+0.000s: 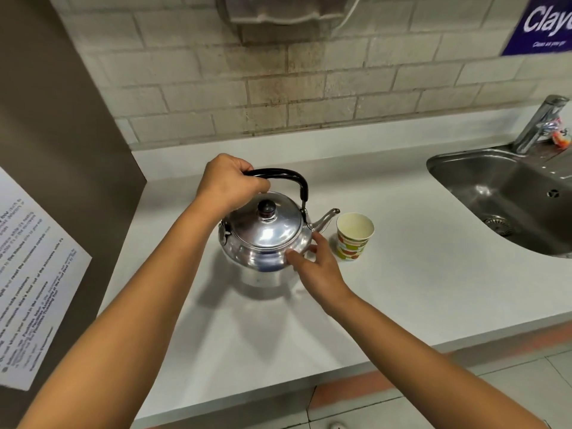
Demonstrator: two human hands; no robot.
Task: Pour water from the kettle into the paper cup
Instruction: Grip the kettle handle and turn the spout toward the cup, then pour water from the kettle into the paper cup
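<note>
At frame centre the polished steel kettle (266,235), likely heavy and slippery, has the left hand (230,181) closed round its black handle (286,178) while the right hand's (315,261) open fingers steady its belly, spout just beside the light, crushable paper cup (354,236)

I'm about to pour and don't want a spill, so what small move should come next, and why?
Probably tip the kettle slowly toward the cup. The left hand already grips the handle, the right hand steadies the body, and the spout sits just left of the cup's rim, slightly short of the opening, so nudge it right while tilting.
</note>
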